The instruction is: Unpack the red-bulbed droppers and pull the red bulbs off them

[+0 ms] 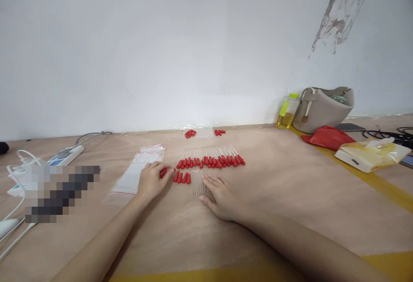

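My left hand (153,181) is curled at the near side of the white bags, thumb and forefinger closed about a red rubber bulb (163,172). Just right of it, several loose red bulbs (182,178) lie in a short row. Beside these is a row of thin clear glass tubes (197,185), lying side by side. My right hand (221,198) rests at the tubes' right edge, fingers stretched out and thumb apart. Beyond both hands lies a long row of glass droppers (209,161), their red bulbs pointing toward me.
Clear zip bags (129,178) lie left of the bulbs. Two small piles of red bulbs (190,134) sit near the wall. At left is a power strip (66,156) with cables; at right, a bottle (287,112), a grey bag (324,107), a red pouch (329,137) and a tissue pack (371,155).
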The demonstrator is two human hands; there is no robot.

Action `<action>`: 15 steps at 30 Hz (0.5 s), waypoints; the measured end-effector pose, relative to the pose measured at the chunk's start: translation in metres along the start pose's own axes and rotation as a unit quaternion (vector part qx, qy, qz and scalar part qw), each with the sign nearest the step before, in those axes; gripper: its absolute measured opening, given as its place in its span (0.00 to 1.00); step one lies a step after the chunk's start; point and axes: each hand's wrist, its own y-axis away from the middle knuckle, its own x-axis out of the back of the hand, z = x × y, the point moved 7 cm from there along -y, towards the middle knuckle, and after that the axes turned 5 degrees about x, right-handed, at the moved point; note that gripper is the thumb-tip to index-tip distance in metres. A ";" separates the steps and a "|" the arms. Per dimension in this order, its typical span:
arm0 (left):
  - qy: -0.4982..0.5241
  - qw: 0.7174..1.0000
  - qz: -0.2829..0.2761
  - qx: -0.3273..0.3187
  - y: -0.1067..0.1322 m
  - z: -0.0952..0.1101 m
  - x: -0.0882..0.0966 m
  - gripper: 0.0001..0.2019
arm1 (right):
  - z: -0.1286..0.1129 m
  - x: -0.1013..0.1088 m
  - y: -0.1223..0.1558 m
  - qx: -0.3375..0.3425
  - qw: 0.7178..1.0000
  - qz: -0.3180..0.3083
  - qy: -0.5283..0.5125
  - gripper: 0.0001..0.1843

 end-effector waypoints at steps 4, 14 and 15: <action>-0.051 0.997 -0.058 0.006 -0.020 0.014 -0.011 0.15 | 0.005 0.001 0.000 -0.007 0.999 0.024 -0.031 0.32; -0.012 0.999 -0.022 0.048 -0.027 0.007 -0.027 0.14 | 0.013 0.005 0.002 -0.016 0.994 0.085 -0.066 0.32; -0.005 0.998 -0.005 0.056 -0.025 0.006 -0.024 0.14 | 0.013 0.004 0.002 -0.015 0.994 0.088 -0.065 0.32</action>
